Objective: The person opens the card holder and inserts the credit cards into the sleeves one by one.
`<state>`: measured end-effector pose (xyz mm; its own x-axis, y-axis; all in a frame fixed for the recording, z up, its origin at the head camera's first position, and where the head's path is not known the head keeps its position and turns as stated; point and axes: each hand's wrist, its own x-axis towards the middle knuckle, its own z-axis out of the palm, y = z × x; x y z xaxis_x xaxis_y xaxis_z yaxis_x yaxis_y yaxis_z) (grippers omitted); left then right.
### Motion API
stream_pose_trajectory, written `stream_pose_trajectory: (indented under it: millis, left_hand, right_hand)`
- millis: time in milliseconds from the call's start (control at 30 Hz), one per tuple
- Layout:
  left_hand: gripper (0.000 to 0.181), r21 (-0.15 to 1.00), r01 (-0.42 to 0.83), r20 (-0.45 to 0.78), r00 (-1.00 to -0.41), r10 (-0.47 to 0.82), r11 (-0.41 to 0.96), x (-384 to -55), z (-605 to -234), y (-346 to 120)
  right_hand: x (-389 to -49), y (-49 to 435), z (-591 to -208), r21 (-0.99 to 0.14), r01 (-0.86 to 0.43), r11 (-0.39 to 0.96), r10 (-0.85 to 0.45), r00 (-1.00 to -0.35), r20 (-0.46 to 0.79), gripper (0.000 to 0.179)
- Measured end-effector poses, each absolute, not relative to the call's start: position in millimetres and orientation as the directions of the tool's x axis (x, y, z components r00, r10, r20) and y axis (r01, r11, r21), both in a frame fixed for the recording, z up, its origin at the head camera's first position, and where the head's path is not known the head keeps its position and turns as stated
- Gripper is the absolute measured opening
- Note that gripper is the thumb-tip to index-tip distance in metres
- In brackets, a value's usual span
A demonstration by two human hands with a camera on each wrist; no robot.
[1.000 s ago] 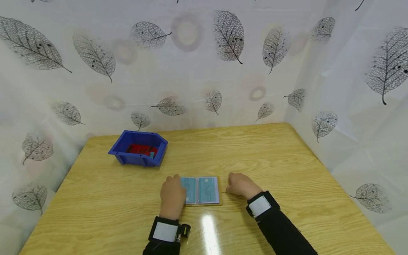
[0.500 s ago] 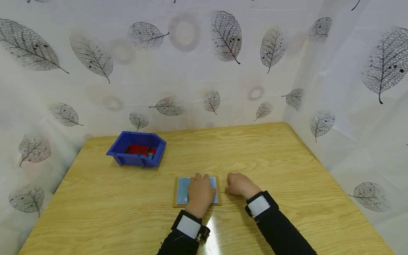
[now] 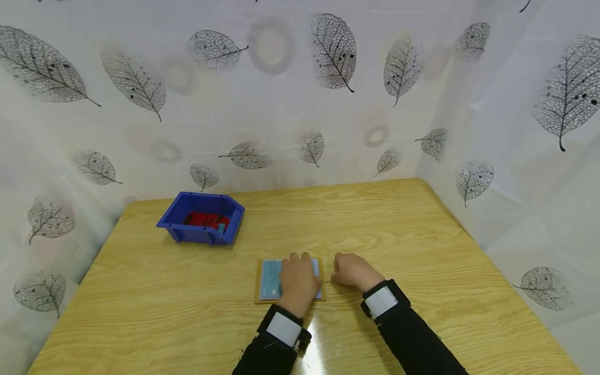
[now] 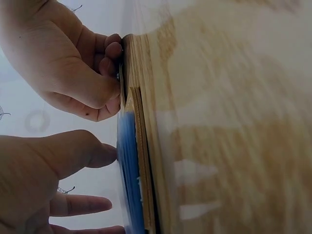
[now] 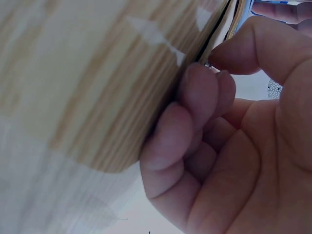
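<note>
A tan card holder lies spread on the table, blue cards showing in its clear sleeves. Over its right half rests my left hand, which hides most of that side. In the left wrist view, the thumb and straight fingers of that hand touch the sleeves from above. To the right of the holder, my right hand pinches the end of its thin strap between thumb and curled fingers. A small metal snap shows at those fingertips in the right wrist view.
A blue plastic bin stands at the back left, with red and dark items and a small light-blue piece inside. The wooden table meets a leaf-patterned curtain at the back and sides.
My left hand has moved right, from the card holder's left half onto its right half, uncovering the left cards. The right hand has stayed in place at the strap.
</note>
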<state>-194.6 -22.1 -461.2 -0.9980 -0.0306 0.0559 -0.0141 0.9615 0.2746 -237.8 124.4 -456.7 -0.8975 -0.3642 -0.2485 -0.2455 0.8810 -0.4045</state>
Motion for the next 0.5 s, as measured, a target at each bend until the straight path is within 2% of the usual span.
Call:
stream_pose_trajectory:
  millis: [133,300,400,500]
  left_hand:
    - [0.050,0.323,-0.021,0.033,-0.999,-0.033,0.946,-197,-458,-22]
    - [0.051,0.542,-0.030,-0.020,-1.000,-0.022,0.840,-201,-447,-40]
    - [0.042,0.648,-0.054,-0.068,-0.998,-0.013,0.760,-198,-438,-59]
    - [0.026,0.675,-0.056,-0.061,-0.998,-0.020,0.736,-192,-433,-80]
  right_hand:
    - [-236,124,-457,-0.398,-0.246,0.884,-0.356,-0.905,-0.233,0.020]
    - [-236,124,-459,-0.406,-0.251,0.879,-0.362,-0.905,-0.224,0.021]
    - [-236,125,-459,-0.410,-0.243,0.879,-0.359,-0.904,-0.233,0.021]
    - [-236,126,-458,-0.418,-0.247,0.874,-0.366,-0.901,-0.233,0.021]
